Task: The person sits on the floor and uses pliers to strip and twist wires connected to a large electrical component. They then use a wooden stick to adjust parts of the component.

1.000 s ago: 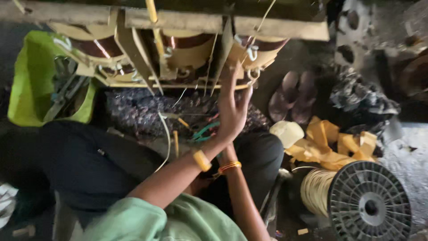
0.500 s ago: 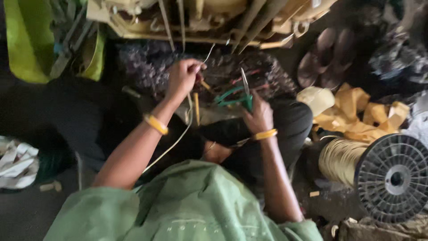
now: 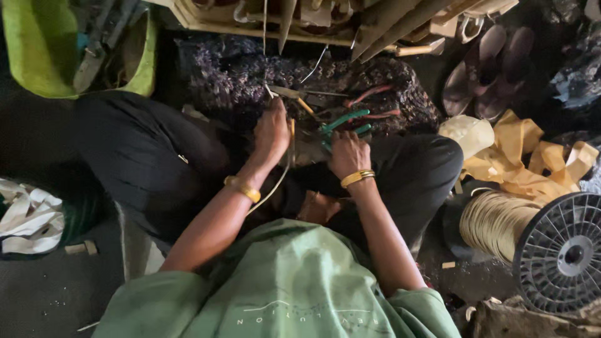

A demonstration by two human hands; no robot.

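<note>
I sit cross-legged in black trousers and a green shirt, a gold bangle on each wrist. My left hand is closed on a thin tan wire that trails down over my lap. My right hand is closed over the near end of green-handled pliers; their handles stick out past my fingers. Both hands are close together above my knees, at the edge of a dark knitted mat. The fingertips and the wire's end are hidden between the hands.
A wooden frame with slats runs along the top. Red-handled pliers lie on the mat. A green bag is at top left, sandals and yellow tape scraps at right, and a wire spool at lower right.
My hands came down from the wooden frame to my lap. The right hand took hold of the green pliers, the left kept the wire, and the view tilted downward.
</note>
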